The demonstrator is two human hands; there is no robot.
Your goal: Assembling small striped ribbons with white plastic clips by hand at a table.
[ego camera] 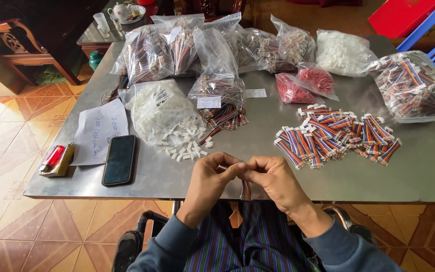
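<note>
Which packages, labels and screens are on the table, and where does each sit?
Clear bags of striped wire bundles: rear left and middle.
Clear bag of white connectors: rear right.
Two small clear bags of red parts: rear centre-right.
Opened bag of white connectors: left of centre.
White label slips: near centre.
Handwritten white paper sheet: left.
Black phone, dark screen: front left.

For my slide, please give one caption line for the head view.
Both hands, left and right, pinch a short striped ribbon cable at a steel table with bagged parts.
</note>
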